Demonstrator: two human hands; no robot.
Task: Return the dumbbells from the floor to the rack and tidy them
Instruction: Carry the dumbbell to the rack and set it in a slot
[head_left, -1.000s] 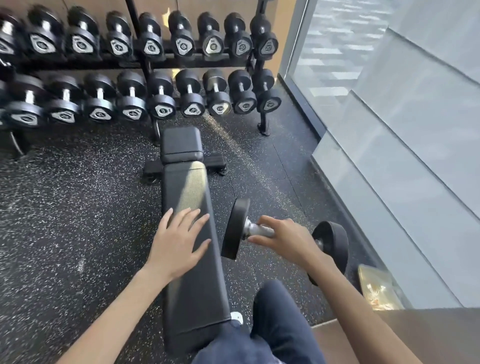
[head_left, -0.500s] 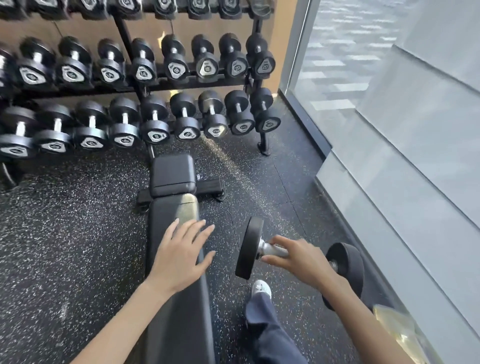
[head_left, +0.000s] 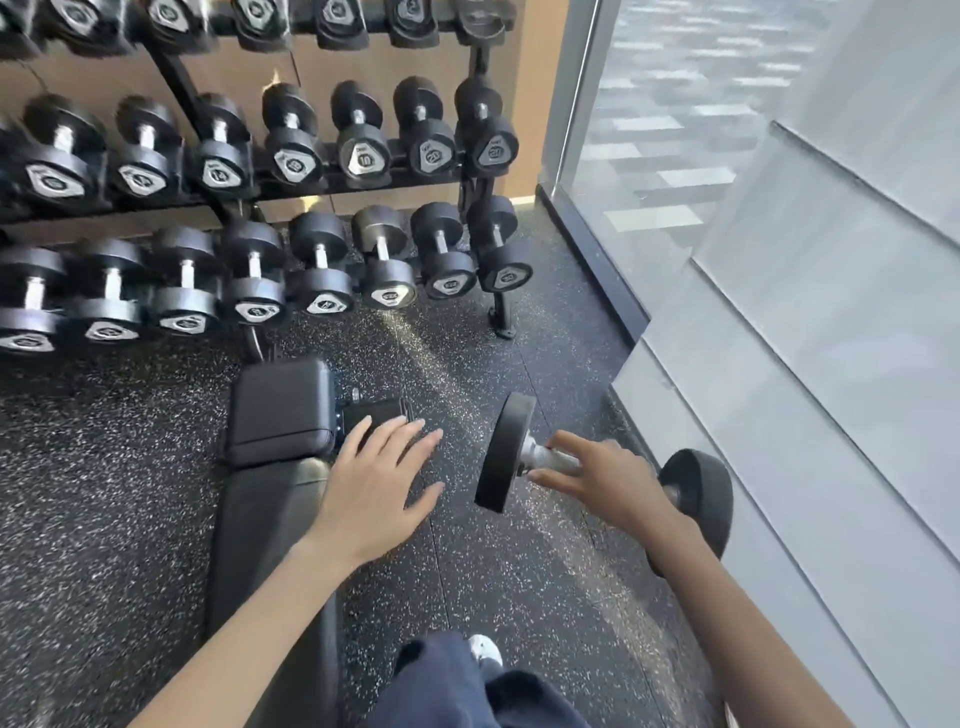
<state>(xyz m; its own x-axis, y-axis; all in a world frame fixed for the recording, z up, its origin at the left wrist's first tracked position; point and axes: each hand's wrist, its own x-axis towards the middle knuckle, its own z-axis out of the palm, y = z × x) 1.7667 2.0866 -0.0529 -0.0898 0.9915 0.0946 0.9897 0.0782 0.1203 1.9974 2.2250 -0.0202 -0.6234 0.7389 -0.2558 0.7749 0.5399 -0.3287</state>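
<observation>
A black dumbbell (head_left: 506, 452) with a steel handle hangs above the floor at lower right, my right hand (head_left: 602, 480) shut on its handle. My left hand (head_left: 382, 488) is open with fingers spread, hovering over the right edge of the black bench (head_left: 280, 415), holding nothing. Ahead stands the dumbbell rack (head_left: 363, 189), its tiers filled with rows of black dumbbells. The top tier is cut off by the frame.
The black bench runs from the rack toward me on the left. A glass wall (head_left: 779, 260) with a dark base strip borders the right side. Speckled rubber floor (head_left: 493, 571) lies between bench and glass. My leg and white shoe (head_left: 483, 649) show at the bottom.
I have moved forward toward the rack, which now looms larger. The dumbbell travels with my right hand. My left hand has come off the bench pad and shifted to its right edge.
</observation>
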